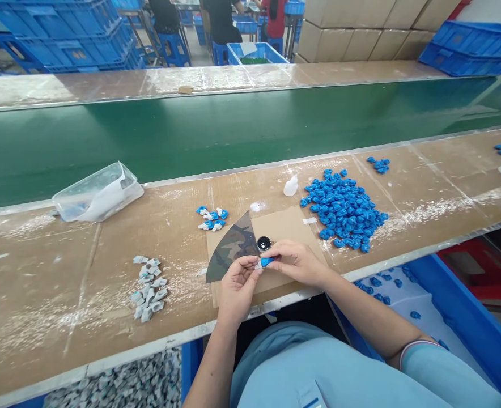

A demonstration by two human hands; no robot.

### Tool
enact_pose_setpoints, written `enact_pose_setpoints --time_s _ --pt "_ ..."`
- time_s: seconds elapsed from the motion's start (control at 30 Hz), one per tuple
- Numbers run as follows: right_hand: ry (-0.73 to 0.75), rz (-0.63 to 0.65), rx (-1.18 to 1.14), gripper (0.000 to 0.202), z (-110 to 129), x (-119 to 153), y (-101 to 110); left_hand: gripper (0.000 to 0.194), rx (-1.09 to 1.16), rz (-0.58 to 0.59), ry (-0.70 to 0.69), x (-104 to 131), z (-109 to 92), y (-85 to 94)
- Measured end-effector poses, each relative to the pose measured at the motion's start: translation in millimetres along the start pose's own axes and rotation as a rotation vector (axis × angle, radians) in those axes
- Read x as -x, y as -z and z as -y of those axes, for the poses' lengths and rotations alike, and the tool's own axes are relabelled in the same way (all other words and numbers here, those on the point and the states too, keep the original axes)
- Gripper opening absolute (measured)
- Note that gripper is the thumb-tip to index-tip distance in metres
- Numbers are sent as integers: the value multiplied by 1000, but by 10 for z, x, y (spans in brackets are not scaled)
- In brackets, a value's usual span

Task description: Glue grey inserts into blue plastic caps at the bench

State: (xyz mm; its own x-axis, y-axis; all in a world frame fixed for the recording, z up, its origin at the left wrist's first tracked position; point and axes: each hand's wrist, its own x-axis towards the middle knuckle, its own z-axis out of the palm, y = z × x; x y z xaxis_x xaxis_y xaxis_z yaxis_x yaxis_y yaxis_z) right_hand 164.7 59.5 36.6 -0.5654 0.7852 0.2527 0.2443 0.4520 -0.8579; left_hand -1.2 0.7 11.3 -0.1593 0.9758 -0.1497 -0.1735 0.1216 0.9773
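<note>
My left hand (pixel 238 288) pinches a small whitish plastic part (pixel 258 265) between thumb and fingertips. My right hand (pixel 300 262) grips a small blue plastic part (pixel 266 262) that meets the whitish one; how far they fit together is hidden by fingers. Just beyond my fingers stands a small round black-topped container (pixel 263 243). Under it are a camouflage-patterned sheet (pixel 233 243) and a piece of cardboard (pixel 282 224). A large heap of blue parts (pixel 346 209) lies to the right, loose grey parts (pixel 149 289) to the left. Several blue-and-white joined pieces (pixel 212 217) lie beyond the sheet.
A clear plastic box (pixel 100 192) rests by the green conveyor belt (pixel 233 124). A white scoop-like piece (pixel 291 186) lies near the blue heap. Below the table edge are a bin of grey parts (pixel 118 379) and a blue crate (pixel 467 317). People sit in the background.
</note>
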Motion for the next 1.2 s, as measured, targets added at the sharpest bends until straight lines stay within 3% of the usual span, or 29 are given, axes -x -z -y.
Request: enact_pose_setpoints --time_s 0.23,0.47,0.57,0.67,0.77,0.9,1.03,1.2 --pt "62 40 18 20 -88 24 24 22 -177 54 -67 23 -50 52" --pt "61 -51 1 24 -86 55 -60 31 3 10 4 20 -82 -24" --pt "79 -25 64 25 -41 41 -5 34 -14 -31 11 -6 -101 -18" --pt "63 -68 259 22 -47 61 239 37 -90 -136 -17 -109 -143 125" --pt "-113 -194 597 17 -149 186 606 38 -206 -308 -72 -296 -172 390" --pt "-233 -112 906 12 -396 403 931 30 -344 -489 -89 -560 -202 713" --pt "-189 -70 923 20 -552 459 920 22 -395 -565 -85 -769 -228 824" --pt "-155 -162 777 20 -454 392 849 26 -501 -581 -165 -761 -213 851"
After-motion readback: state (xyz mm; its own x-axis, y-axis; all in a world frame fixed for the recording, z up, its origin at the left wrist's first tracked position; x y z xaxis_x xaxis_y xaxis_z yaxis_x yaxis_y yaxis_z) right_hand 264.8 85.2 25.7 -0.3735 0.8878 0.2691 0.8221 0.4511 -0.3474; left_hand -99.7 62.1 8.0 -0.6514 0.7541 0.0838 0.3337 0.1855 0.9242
